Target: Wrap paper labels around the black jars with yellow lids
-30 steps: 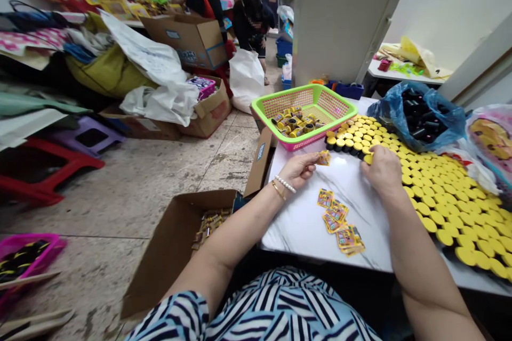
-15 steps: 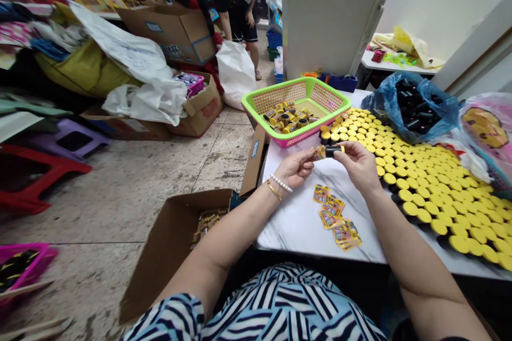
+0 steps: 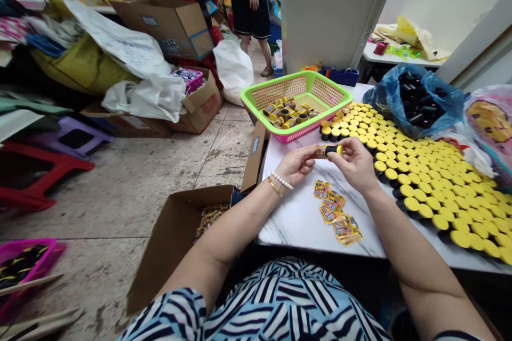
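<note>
Above the white table, both of my hands are closed around a small black tube with a yellow cap (image 3: 339,150), held level. My left hand (image 3: 296,166) pinches the end where a yellow printed label (image 3: 321,152) shows. My right hand (image 3: 358,165) grips the tube at its capped end. Whether the label is fully stuck down I cannot tell. Just below lie several loose printed labels (image 3: 340,216) in a fanned pile. Many upright black tubes with yellow tops (image 3: 424,181) stand packed together beside my right arm.
A green and pink basket (image 3: 256,91) with several labelled tubes stands at the table's back. Behind the yellow tops sits a blue bag (image 3: 440,117) of black pieces. An open cardboard box (image 3: 160,256) is at my left. Two people stand farther back.
The label now lies along the black tube, where before it stuck out past its left end. My right thumb has shifted left along the tube. A person at the back has straightened up.
</note>
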